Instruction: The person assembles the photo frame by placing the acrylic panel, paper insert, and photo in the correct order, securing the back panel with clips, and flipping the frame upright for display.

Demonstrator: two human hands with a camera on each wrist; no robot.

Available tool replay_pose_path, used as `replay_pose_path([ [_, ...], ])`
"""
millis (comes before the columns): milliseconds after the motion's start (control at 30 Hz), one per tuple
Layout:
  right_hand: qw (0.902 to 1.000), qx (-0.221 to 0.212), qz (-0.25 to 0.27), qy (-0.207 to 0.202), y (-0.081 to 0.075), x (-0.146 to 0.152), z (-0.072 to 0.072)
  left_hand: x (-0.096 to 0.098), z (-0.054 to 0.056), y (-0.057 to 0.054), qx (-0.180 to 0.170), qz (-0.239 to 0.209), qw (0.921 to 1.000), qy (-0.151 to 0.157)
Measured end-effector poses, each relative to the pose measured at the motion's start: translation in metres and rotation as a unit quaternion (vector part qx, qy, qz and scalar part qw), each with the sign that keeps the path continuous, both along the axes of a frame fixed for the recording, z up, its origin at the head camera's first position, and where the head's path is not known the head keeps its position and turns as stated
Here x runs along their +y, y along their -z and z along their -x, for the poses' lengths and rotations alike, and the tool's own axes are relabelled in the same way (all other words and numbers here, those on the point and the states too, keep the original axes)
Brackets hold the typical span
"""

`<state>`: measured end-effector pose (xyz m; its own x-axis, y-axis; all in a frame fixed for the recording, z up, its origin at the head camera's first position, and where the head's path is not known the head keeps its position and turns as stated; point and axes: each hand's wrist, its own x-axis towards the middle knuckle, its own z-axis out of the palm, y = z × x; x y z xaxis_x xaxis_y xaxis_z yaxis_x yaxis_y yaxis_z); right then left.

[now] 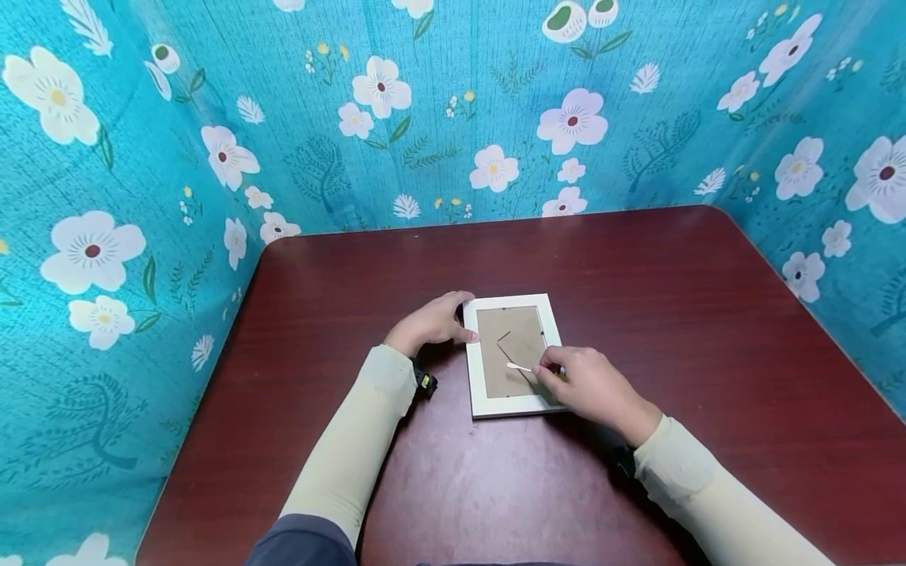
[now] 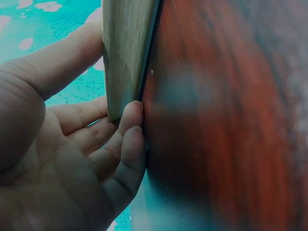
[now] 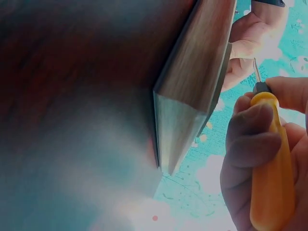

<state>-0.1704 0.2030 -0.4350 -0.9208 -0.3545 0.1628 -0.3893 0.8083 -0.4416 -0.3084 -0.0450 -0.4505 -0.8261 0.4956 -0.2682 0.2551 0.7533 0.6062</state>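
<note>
The dark-red worktop [image 1: 637,299] carries a white frame [image 1: 478,381], a brown panel [image 1: 498,369] set inside it. The left hand [image 1: 435,321] grips the frame's left side between thumb and fingers; at the right, the right hand's [image 1: 593,381] fingers hold a yellow-handled screwdriver [image 3: 273,187] — tip over the panel, contact hard to tell.

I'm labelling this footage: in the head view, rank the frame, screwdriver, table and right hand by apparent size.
Largest to smallest:
1. Table
2. Frame
3. Right hand
4. Screwdriver, only partly visible
</note>
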Motion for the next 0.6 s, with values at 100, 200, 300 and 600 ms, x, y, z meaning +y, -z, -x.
replay_pose_path([
  [100, 0.9999, 0.000, -0.006, -0.011, 0.0026, 0.0002, -0.0026, -0.0009, -0.0002, 0.0020, -0.002, -0.002, 1.0000, -0.003],
  [200, 0.9997, 0.005, -0.013, -0.022, 0.0041, 0.0010, -0.0042, -0.0020, 0.0012, 0.0026, -0.001, -0.004, 1.0000, -0.002],
  [300, 0.9991, 0.017, -0.016, -0.035, 0.0038, 0.0016, -0.0045, -0.0026, 0.0033, 0.0019, 0.001, -0.005, 1.0000, 0.003],
  [600, 0.9979, 0.029, -0.020, -0.054, 0.0046, 0.0029, -0.0056, -0.0022, 0.0060, 0.0035, 0.003, -0.010, 0.9999, 0.008],
])
